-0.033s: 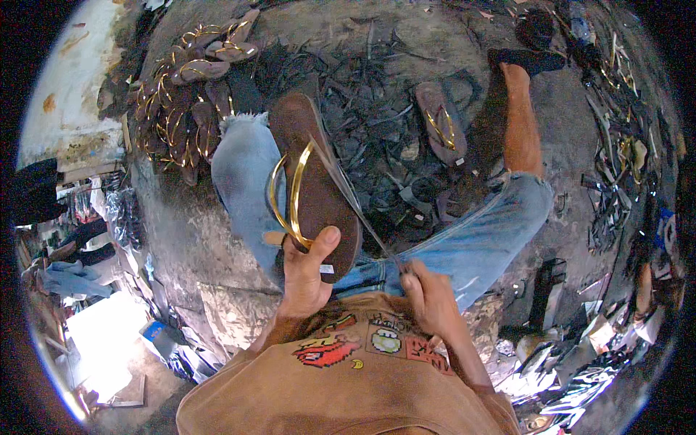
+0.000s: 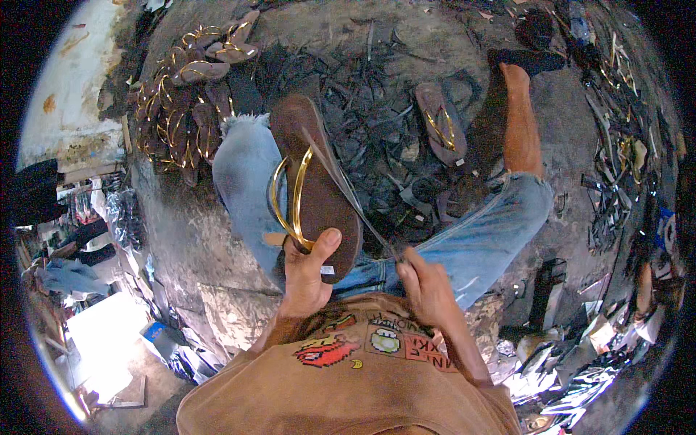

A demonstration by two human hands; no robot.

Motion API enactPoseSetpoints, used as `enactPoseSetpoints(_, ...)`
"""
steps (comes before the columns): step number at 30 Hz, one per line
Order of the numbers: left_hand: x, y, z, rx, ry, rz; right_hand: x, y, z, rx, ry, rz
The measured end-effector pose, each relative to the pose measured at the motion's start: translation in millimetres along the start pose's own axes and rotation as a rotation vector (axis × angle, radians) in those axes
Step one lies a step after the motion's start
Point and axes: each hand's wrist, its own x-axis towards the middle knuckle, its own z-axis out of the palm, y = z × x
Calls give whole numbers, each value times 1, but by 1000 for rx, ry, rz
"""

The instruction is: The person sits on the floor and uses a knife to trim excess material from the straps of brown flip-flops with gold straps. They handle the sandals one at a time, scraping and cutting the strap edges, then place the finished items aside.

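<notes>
My left hand (image 2: pixel 308 272) is closed round the heel end of a brown flip-flop (image 2: pixel 322 210), thumb on top beside the small white label. The flip-flop is held tilted over my lap, toe pointing away, and its gold thong strap (image 2: pixel 296 192) faces up. A long, thin, grey-black strip (image 2: pixel 373 230) runs along and off the sole's right edge. Its near end is pinched in my right hand (image 2: pixel 428 286), which is closed at my lap. I cannot tell whether it is a blade or rubber trimming.
Dark curled offcuts (image 2: pixel 362 116) cover the floor between my legs. A second gold-strapped flip-flop (image 2: pixel 440 125) lies by my right leg. Several more are heaped in a pile (image 2: pixel 181 109) at the far left. Black scraps (image 2: pixel 616 174) lie along the right side.
My right hand has shifted slightly up and to the left, with the strip still in it. The left hand and the flip-flop have barely moved.
</notes>
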Motion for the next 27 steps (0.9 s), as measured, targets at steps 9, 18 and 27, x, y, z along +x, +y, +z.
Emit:
enactPoseSetpoints(9,-1,-11,-8,-118,-17,-19,158,-44,-2,283,381,-324)
enactPoseSetpoints(18,20,36,23,181,-314,256,122,-93,-28,486,458,-422)
enactPoseSetpoints(27,24,79,26,21,-113,-44,-27,-9,-18,-51,145,-29)
